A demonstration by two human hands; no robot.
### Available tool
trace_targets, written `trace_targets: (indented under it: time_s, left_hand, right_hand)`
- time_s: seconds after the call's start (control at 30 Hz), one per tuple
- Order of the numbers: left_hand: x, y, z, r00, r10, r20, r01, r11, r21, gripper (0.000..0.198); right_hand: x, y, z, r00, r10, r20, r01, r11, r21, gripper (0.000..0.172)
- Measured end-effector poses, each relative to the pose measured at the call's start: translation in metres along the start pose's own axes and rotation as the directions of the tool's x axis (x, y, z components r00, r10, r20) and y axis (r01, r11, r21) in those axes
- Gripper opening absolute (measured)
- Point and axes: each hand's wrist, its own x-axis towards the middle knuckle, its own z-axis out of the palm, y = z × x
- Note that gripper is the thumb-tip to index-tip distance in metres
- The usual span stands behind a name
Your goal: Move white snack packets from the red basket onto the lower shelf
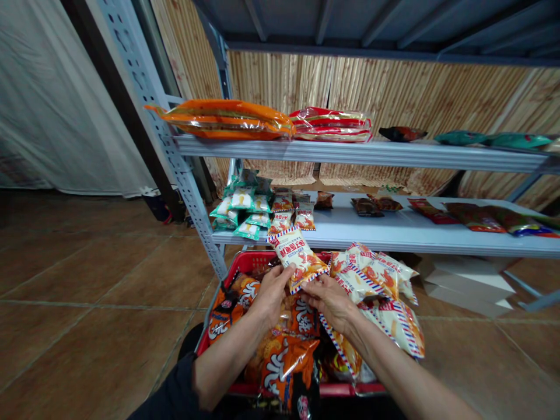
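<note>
Currently, the left hand (271,294) and right hand (328,303) have their fingers (282,273) clamped on a white snack bag (297,259) above a red basket (236,262) heaped with more bags, beside a stocked metal shelf (394,233).

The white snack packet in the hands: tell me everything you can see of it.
It is a glossy white plastic snack packet with a red-and-blue striped border, red Chinese lettering and an orange food picture. It looks sealed and slightly puffed. It tilts diagonally, pinched along its lower edge by the left hand and right hand, above a red plastic basket piled with orange and white snack packets, and in front of a grey metal shelf.
</note>
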Motion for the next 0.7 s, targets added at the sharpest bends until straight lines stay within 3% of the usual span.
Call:
trace_targets:
  time_s: [0.4,0.7]
  left_hand:
    - [-0.002,0.000,0.009,1.000,-0.022,-0.013,0.022,0.998,-0.054,0.030]
    - [-0.004,0.013,-0.003,0.995,-0.010,0.099,0.017,0.998,-0.066,0.029]
  right_hand:
    - [-0.005,-0.003,0.002,1.000,-0.004,-0.012,0.003,0.999,-0.032,0.033]
    - [-0.014,-0.023,0.004,0.994,-0.103,0.040,0.102,0.995,0.018,0.033]
